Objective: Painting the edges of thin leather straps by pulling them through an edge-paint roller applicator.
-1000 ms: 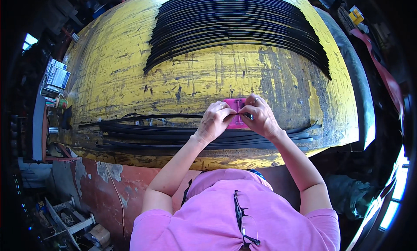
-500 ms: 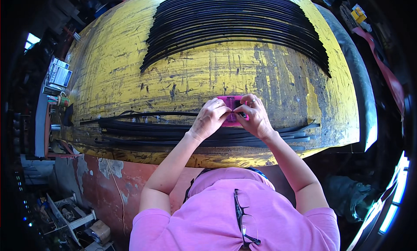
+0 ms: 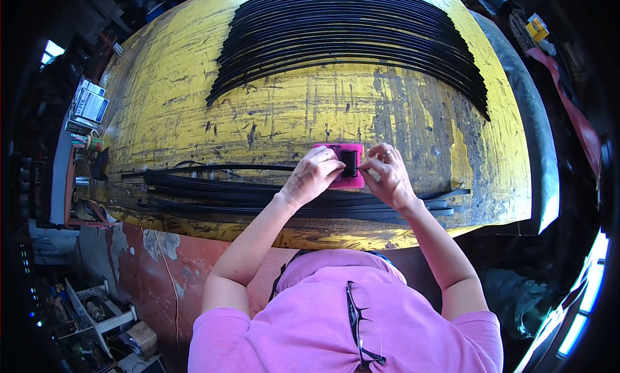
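Note:
A small pink block with a black middle [image 3: 354, 181] lies on the yellow worktable in front of me. At its left side my left hand [image 3: 315, 175] is closed in a pinch on a long black strip [image 3: 248, 167], which trails off to the left. Just right of the block, my right hand [image 3: 387, 178] holds thumb and forefinger together. A thin dark end seems to reach its fingertips, too small to make out. Below both wrists lies a loose bundle of black strips [image 3: 258, 198].
Many black strips lie side by side [image 3: 349, 31] across the far part of the scratched yellow worktable [image 3: 161, 82]. Boxes [image 3: 90, 106] and a spool [image 3: 95, 143] stand at its left edge. A dark sheet [image 3: 526, 108] hangs along the right edge.
My right hand has drawn back to the right from the pink block, uncovering its black middle. The left hand stays pinched at the block's left side.

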`<state>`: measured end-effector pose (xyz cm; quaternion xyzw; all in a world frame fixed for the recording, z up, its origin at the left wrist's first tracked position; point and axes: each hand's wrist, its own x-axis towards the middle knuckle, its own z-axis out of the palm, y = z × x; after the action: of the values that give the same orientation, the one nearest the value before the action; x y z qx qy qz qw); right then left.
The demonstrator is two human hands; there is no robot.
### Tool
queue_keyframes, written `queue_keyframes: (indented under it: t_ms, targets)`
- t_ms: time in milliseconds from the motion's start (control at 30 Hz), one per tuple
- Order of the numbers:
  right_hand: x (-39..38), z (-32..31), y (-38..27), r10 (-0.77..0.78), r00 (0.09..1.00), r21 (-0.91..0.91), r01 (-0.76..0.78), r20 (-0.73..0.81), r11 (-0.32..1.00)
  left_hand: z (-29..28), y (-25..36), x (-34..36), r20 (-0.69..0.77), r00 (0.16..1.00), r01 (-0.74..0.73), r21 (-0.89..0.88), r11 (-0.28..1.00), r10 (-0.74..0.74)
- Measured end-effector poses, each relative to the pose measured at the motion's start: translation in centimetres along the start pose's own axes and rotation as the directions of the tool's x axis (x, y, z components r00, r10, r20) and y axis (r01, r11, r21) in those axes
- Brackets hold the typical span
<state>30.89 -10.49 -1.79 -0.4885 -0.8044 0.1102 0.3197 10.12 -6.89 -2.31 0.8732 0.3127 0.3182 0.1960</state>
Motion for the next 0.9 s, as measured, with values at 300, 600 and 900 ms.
queue_keyframes:
  t_ms: [300,600,900]
  targets:
    - [-2.3,-3.6,2.5,0.063,0.998,-0.014,-0.063,-0.020,0.998,-0.5,0.2,0.1,-0.002,1.000,-0.011,0.002,1.000,0.011]
    - [-6.1,-8.2,6.3,0.186,0.982,-0.041,-0.187,-0.038,0.981,-0.5,0.3,0.0,0.007,1.000,0.021,-0.003,1.000,-0.021]
    - [-10.3,-13.7,10.0,0.266,0.961,-0.100,-0.272,-0.069,0.957,0.0,0.6,0.2,0.021,0.997,0.077,0.001,0.997,-0.077]
